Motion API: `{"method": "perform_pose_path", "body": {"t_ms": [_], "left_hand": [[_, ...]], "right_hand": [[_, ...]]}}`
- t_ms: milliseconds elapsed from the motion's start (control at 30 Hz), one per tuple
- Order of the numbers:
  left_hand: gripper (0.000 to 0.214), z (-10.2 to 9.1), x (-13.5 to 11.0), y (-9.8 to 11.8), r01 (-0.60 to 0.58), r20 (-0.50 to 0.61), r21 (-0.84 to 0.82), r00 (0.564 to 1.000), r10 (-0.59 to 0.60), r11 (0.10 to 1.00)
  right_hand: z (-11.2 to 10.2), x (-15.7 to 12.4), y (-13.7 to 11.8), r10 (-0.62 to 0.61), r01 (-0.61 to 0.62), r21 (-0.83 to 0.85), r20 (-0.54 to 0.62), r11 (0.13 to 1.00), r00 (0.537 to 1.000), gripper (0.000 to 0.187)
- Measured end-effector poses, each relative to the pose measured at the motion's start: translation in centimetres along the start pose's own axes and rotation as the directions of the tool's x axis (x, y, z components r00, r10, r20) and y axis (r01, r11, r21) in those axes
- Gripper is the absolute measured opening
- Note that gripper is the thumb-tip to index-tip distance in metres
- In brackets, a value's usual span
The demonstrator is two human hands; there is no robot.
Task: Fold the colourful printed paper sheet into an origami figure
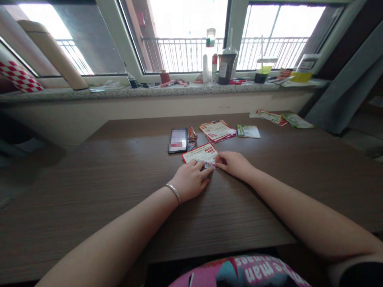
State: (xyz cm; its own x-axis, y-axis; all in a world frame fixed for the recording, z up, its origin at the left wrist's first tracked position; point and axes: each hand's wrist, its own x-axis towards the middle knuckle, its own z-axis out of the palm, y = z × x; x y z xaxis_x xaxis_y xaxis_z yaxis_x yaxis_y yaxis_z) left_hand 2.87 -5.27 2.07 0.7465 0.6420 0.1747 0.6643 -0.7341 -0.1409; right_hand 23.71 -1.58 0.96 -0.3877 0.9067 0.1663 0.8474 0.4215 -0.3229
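Observation:
A red-bordered printed card lies on the table in front of me. My left hand, with a silver bangle at the wrist, rests on the card's near edge, its fingers stretched out. At the card's right end, my right hand has thumb and fingers pinched together on the edge. A small colourful piece shows between the two hands, partly hidden by fingers. Just beyond the card sits a stack of similar red-edged cards.
A phone and a crumpled wrapper lie left of the stack. To its right are a small pile of greenish cards and more cards near the far edge. Cups and bottles line the windowsill.

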Motion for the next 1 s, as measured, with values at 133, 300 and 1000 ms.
{"method": "perform_pose_path", "body": {"t_ms": [133, 300, 1000], "left_hand": [[0.037, -0.1, -0.1, 0.0, 0.002, 0.008, 0.000, 1.000, -0.002, 1.000], [0.037, -0.2, -0.1, 0.2, 0.003, -0.002, 0.007, 1.000, -0.003, 1.000], [0.041, -0.2, 0.1, 0.1, -0.046, 0.012, 0.077, 0.999, 0.046, 0.996]], "right_hand": [[-1.0, -0.8, 0.7, -0.119, 0.118, 0.037, 0.015, 0.992, 0.993, 0.011], [-1.6, -1.6, 1.0, -0.332, 0.333, -0.011, 0.043, 0.943, 0.942, 0.018], [-1.3, -0.9, 1.4, -0.498, 0.504, -0.236, 0.092, 0.831, 0.863, 0.025]]}}
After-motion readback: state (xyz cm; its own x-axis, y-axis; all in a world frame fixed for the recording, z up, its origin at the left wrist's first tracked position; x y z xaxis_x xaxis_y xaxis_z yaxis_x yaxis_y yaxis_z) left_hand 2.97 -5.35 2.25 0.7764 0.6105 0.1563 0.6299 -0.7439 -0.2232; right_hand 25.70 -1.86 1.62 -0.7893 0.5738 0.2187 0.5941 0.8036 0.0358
